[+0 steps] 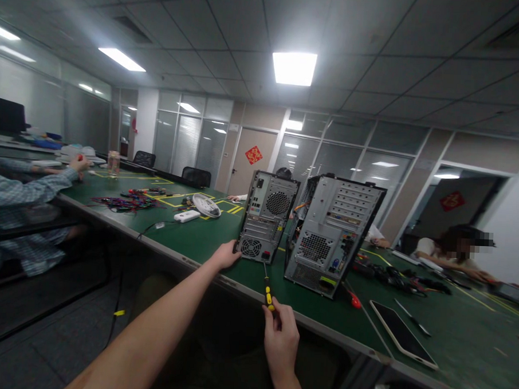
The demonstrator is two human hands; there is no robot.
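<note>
Two grey computer towers stand upright on the green table [206,244] with their backs toward me. My left hand [226,255] rests against the lower left corner of the left tower [267,215], its fingers wrapped on the case edge. My right hand [280,337] grips a yellow and black screwdriver [267,289], whose thin shaft points up at the lower rear panel of that tower, near the power socket. The right tower [333,232] stands beside it, untouched.
A red-handled screwdriver [354,301], a tablet [402,334] and a pen lie right of the towers. Cables, a white fan [206,205] and a power strip [187,216] lie to the left. One person in a checked sleeve [23,185] sits at left; another sits at far right.
</note>
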